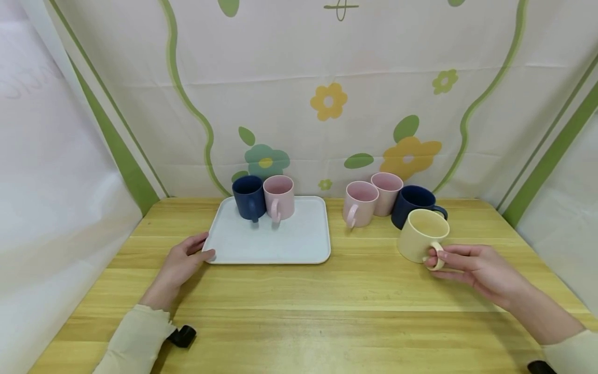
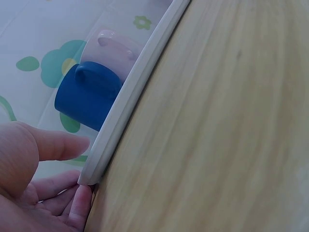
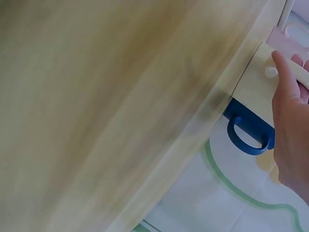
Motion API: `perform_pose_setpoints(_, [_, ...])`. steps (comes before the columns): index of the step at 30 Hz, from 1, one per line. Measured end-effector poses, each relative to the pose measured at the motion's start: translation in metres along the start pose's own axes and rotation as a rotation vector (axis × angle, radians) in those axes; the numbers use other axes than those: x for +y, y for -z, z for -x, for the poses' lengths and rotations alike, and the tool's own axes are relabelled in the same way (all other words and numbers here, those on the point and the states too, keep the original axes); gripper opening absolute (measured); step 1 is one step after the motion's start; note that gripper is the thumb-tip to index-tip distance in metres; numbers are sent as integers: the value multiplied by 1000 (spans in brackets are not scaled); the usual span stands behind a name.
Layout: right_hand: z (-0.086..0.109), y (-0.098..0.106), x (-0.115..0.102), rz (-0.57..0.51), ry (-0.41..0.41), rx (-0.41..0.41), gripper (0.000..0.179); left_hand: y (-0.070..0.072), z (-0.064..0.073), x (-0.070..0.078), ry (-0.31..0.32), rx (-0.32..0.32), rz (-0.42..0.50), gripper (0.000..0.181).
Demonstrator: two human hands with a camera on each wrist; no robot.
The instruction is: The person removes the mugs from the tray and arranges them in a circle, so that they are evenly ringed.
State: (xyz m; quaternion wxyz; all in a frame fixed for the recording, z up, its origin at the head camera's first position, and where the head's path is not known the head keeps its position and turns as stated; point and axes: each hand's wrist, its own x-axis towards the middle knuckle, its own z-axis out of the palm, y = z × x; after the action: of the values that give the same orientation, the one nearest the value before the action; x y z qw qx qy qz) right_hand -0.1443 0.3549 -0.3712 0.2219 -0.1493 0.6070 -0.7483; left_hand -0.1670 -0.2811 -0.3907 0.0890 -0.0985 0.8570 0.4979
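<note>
My right hand (image 1: 486, 270) grips the handle of a pale yellow mug (image 1: 413, 241), which stands upright at the right of the table. In the right wrist view the fingers curl through that handle. My left hand (image 1: 182, 262) holds the front left corner of a white tray (image 1: 266, 244), thumb at the rim and fingertips at its underside in the left wrist view. On the tray's back part stand a navy blue mug (image 1: 247, 200) and a pink mug (image 1: 282, 200), side by side, handles facing me.
Behind the yellow mug stands another navy mug (image 1: 413, 200), its handle to the right. Left of it are a pink mug (image 1: 359, 202) and a second pink mug (image 1: 388, 192) farther back. A flower-printed curtain (image 1: 280, 114) hangs behind the wooden table (image 1: 289, 311).
</note>
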Motion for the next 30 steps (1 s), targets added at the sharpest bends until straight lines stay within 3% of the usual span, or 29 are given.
perform_pose_setpoints(10, [-6, -7, 1, 6, -11, 22, 35, 0, 1, 0, -11, -8, -17, 72])
perform_pose_setpoints(21, [-8, -11, -1, 25, -23, 110, 32, 0, 1, 1, -11, -10, -14, 71])
perform_pose_setpoints(30, [-9, -12, -1, 10, -41, 121, 31, 0, 2, 1, -12, -9, -10, 71])
